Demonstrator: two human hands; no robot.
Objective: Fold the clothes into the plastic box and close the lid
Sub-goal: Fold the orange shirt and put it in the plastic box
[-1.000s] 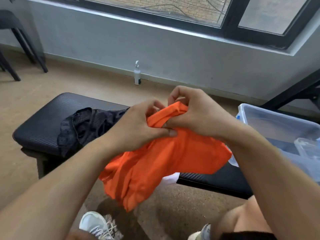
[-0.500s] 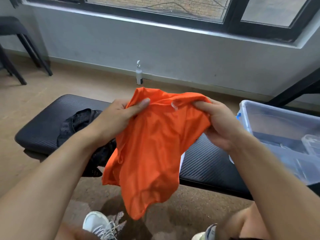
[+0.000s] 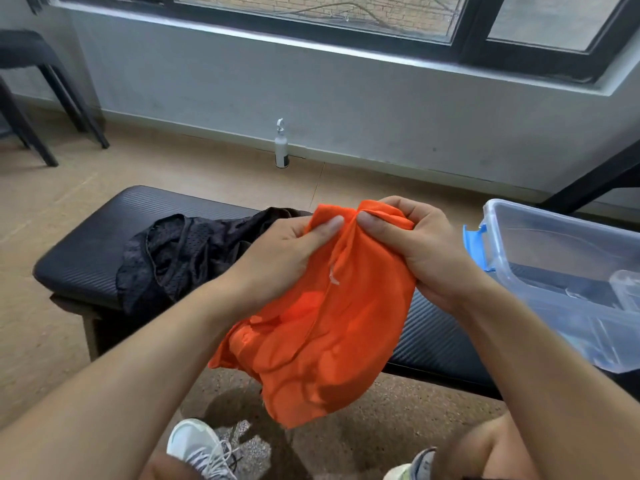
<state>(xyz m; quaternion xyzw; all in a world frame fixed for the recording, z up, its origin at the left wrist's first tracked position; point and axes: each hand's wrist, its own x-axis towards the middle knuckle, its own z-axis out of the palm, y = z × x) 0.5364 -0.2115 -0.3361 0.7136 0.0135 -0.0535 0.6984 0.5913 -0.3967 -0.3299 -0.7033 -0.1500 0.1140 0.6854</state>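
Note:
An orange garment [image 3: 325,327] hangs in front of me over the bench's front edge. My left hand [image 3: 277,258] pinches its top edge on the left, thumb on the front. My right hand [image 3: 415,244] grips the top edge just to the right, thumb against the cloth. The two thumbs nearly meet. A black mesh garment [image 3: 180,258] lies crumpled on the black bench [image 3: 90,244], left of my hands. The clear plastic box [image 3: 554,237] with a blue latch [image 3: 476,244] stands open on the bench's right end.
A clear lid or tray [image 3: 627,289] rests inside the box at the right edge. A white bottle [image 3: 281,147] stands on the floor by the wall. Black chair legs [image 3: 41,109] stand far left. My shoes [image 3: 197,448] are on the floor below the bench.
My hands spread the orange garment's top edge apart half a second ago; they have now come together again and dropped lower, bunching the top edge between both thumbs.

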